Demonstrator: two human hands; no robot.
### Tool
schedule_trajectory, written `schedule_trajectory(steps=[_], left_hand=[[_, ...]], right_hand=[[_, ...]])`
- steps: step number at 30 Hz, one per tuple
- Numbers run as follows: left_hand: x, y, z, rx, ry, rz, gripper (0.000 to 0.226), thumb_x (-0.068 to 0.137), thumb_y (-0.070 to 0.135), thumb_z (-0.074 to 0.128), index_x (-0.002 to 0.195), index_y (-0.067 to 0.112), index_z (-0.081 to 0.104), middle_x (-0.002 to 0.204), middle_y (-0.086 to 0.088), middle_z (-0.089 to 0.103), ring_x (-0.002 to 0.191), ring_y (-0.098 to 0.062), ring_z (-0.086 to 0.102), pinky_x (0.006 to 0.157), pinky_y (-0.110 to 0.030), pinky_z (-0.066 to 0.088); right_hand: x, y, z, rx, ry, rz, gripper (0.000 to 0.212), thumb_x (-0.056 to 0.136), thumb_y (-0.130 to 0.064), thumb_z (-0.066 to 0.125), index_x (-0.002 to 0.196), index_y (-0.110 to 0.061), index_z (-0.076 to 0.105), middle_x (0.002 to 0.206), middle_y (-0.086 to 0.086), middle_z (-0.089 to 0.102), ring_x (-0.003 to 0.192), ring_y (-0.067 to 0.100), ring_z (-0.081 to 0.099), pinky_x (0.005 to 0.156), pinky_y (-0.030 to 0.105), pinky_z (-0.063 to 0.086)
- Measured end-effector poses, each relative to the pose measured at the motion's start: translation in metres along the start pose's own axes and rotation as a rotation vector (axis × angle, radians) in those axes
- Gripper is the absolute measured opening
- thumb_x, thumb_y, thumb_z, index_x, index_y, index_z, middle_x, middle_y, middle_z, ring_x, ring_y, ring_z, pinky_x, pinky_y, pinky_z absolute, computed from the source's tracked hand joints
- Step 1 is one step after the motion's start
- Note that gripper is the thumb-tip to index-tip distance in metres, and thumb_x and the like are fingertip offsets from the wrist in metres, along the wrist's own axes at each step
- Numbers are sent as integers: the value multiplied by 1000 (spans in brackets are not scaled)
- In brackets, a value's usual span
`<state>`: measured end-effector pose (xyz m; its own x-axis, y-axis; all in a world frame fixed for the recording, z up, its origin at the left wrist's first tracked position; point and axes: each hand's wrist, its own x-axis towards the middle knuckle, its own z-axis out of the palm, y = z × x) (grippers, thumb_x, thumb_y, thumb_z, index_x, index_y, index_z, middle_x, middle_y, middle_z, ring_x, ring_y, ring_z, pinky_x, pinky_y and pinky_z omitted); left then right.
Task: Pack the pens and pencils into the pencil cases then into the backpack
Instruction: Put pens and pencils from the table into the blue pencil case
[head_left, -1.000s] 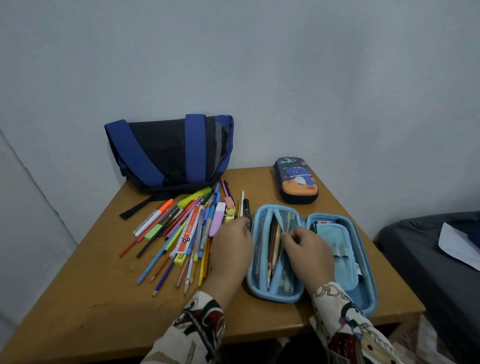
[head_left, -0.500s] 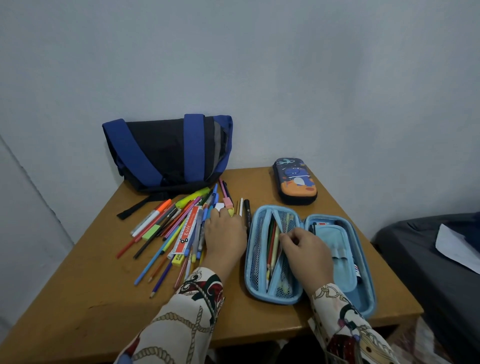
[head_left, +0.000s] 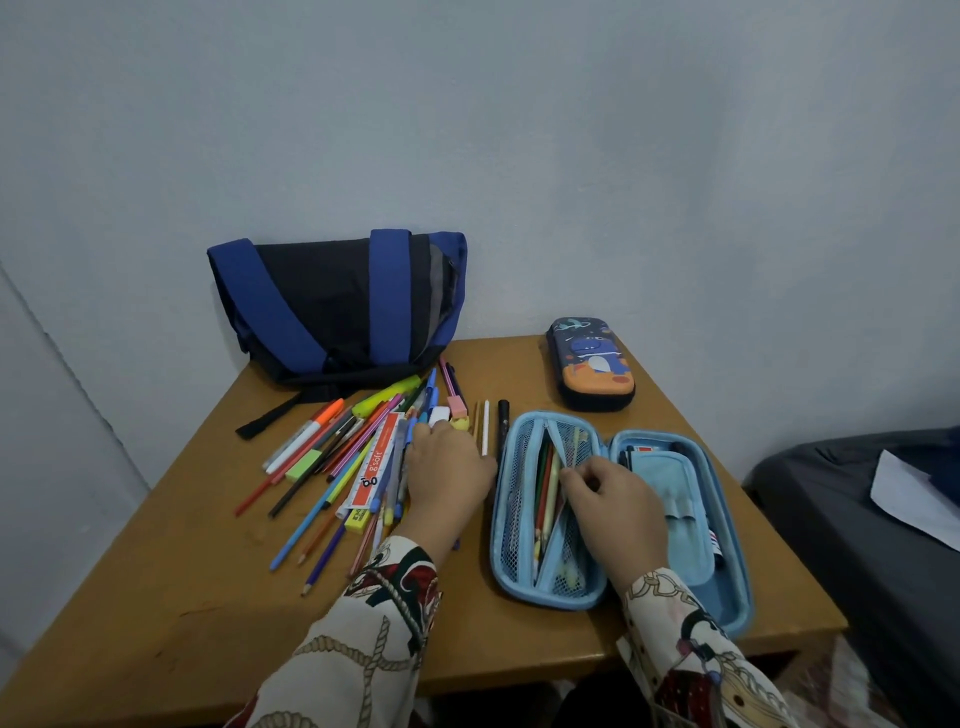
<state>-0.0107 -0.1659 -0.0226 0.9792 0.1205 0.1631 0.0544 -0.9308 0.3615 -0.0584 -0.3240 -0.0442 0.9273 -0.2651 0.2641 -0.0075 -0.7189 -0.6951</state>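
Head view: at the wooden bench, my left hand lies palm down on the near edge of the loose pile of pens and pencils, just left of the open blue pencil case. Its fingers are curled onto the pile, but I cannot tell whether they have closed on one pen. My right hand rests inside the case, fingers bent and pinching the mesh pocket open over the few pencils already inside. A second, closed pencil case sits behind the open one, and the blue-and-black backpack stands behind the pile, against the wall. Most of the pens are not yet packed, so the job looks early. To do this step well, I judge I should gather a small aligned bunch rather than a single pen, keep the tips pointing one way, and hold the pocket wide so they slide in lengthwise without snagging the mesh.
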Motion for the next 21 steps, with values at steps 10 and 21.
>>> schedule_trajectory(steps=[10,21], left_hand=[[-56,2,-7,-389,-186,116,34,79,27,68,49,22,54,73,2,60,99,-13,46,82,-31,40],[-56,-6,-19,-461,-346,133,39,70,23,71,36,27,53,61,1,54,89,-30,55,82,-50,55]], right_hand=[[1,0,1,11,5,7,31,91,-31,56,65,-16,57,61,-1,57,61,13,55,55,29,38],[0,0,1,27,6,14,32,91,-30,56,61,-18,54,59,-1,56,60,13,54,53,28,34]])
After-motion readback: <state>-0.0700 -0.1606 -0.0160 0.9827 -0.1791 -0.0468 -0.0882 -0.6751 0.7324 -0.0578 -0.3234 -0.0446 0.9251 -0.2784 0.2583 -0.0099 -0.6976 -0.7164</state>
